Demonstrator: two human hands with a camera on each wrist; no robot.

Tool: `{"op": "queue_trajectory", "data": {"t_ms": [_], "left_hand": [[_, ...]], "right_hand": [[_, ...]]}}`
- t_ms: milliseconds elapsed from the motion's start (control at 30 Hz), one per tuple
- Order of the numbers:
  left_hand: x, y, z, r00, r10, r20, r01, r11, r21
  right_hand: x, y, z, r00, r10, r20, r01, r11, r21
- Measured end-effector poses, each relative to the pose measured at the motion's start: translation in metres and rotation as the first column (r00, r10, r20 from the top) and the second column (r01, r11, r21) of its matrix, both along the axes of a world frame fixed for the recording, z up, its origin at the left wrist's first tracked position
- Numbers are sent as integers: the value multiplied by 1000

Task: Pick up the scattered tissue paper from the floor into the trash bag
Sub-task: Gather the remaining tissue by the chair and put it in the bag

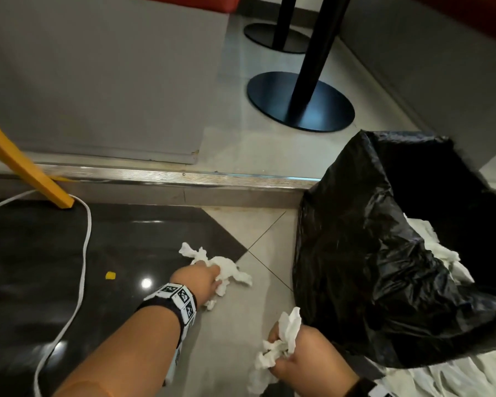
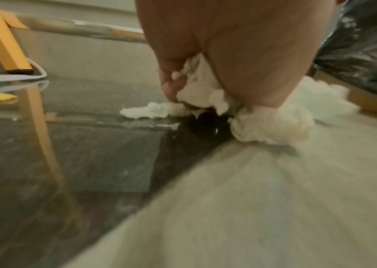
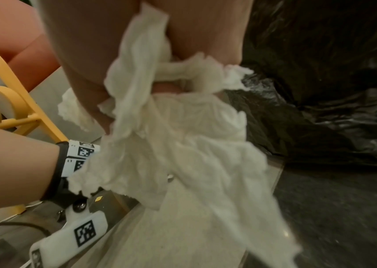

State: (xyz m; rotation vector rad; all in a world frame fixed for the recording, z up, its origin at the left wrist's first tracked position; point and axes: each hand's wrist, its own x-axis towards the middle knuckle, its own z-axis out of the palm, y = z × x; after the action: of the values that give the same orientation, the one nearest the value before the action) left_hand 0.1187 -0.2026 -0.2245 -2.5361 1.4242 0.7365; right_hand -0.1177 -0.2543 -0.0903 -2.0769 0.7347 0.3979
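Note:
A crumpled white tissue (image 1: pixel 226 267) lies on the tiled floor where dark and pale tiles meet. My left hand (image 1: pixel 204 277) grips it from above; in the left wrist view the tissue (image 2: pixel 270 125) bulges out under the curled fingers (image 2: pixel 171 85) and still touches the floor. My right hand (image 1: pixel 301 351) holds a bunch of white tissue (image 1: pixel 284 336) above the floor, just left of the black trash bag (image 1: pixel 384 267). That tissue bunch (image 3: pixel 182 145) hangs down in long folds in the right wrist view. The bag's mouth gapes at the right, with white tissues (image 1: pixel 441 253) inside.
A metal-edged step (image 1: pixel 184 177) crosses the floor beyond the tissue. A yellow chair leg (image 1: pixel 26 167) and a white cable (image 1: pixel 83 253) are at the left. Two black pedestal bases (image 1: pixel 298 101) stand on the raised level. A small yellow scrap (image 1: pixel 110 275) lies on the dark tile.

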Motion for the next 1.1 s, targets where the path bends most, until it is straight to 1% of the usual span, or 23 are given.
{"op": "queue_trajectory", "data": {"t_ms": [33, 67, 167, 267, 333, 400, 467, 533, 600, 633, 667, 700, 767, 800, 833, 867, 900, 933, 967, 1000, 1033, 1067, 1100], "left_hand": [[-3, 2, 0, 1000, 8, 20, -8, 1000, 9], [-6, 4, 0, 999, 15, 32, -16, 1000, 20], [-10, 10, 4, 999, 7, 46, -9, 999, 45], [-12, 19, 11, 996, -49, 68, 44, 996, 73], [-13, 24, 24, 997, -45, 55, 39, 994, 106], [-12, 30, 43, 999, 8, 44, -11, 997, 78], [-11, 37, 66, 997, 75, 34, -76, 997, 28], [-15, 47, 87, 989, 147, 26, -146, 989, -27], [-18, 55, 105, 977, 209, 33, -205, 973, -107], [-20, 58, 113, 970, 242, 32, -236, 961, -146], [-22, 60, 121, 960, 279, 17, -271, 945, -184], [-26, 61, 129, 949, 316, -16, -312, 925, -217], [-32, 57, 145, 928, 363, -84, -371, 882, -290], [-34, 52, 151, 918, 382, -109, -396, 862, -316], [-37, 45, 158, 908, 398, -132, -419, 842, -339], [-40, 38, 165, 899, 413, -145, -437, 826, -356], [-42, 28, 171, 895, 420, -150, -445, 816, -370], [-46, 17, 179, 897, 413, -160, -442, 813, -380], [-51, 4, 190, 899, 399, -181, -438, 814, -382], [-56, -10, 202, 904, 381, -191, -426, 814, -394], [-60, -24, 216, 906, 372, -203, -424, 810, -405], [-65, -39, 231, 899, 368, -236, -436, 790, -430], [-70, -54, 246, 870, 378, -317, -490, 739, -463]], "right_hand": [[-2, -4, 0, 998, -67, 9, 67, 998, 1], [5, -5, -3, 997, -74, 4, 74, 997, 24], [5, -9, -4, 1000, -15, 13, 15, 1000, -14], [10, -12, 5, 993, -25, 116, 30, 999, -41], [20, -17, 19, 981, -90, 172, 93, 996, -13], [33, -27, 47, 944, -220, 245, 214, 975, 50], [40, -45, 92, 819, -422, 389, 354, 905, 237], [37, -72, 146, 622, -576, 530, 393, 816, 424], [22, -104, 203, 416, -583, 698, 429, 803, 415], [14, -122, 227, 338, -509, 791, 482, 816, 319], [3, -138, 244, 339, -362, 868, 570, 813, 116], [-8, -153, 256, 435, -204, 877, 629, 766, -134], [-31, -178, 265, 574, -44, 818, 651, 631, -422], [-40, -192, 260, 558, -50, 828, 674, 609, -418], [-49, -203, 251, 494, -104, 863, 699, 638, -323], [-57, -212, 238, 507, -198, 839, 699, 665, -265], [-65, -218, 223, 620, -267, 738, 655, 693, -301], [-74, -227, 204, 810, -282, 515, 529, 731, -431], [-83, -234, 189, 922, -291, 254, 383, 780, -494], [-92, -238, 183, 951, -293, 101, 303, 805, -511], [-99, -241, 184, 950, -305, 72, 300, 821, -486], [-105, -244, 191, 934, -327, 144, 356, 833, -423], [-112, -247, 202, 895, -363, 260, 434, 845, -313]]}}
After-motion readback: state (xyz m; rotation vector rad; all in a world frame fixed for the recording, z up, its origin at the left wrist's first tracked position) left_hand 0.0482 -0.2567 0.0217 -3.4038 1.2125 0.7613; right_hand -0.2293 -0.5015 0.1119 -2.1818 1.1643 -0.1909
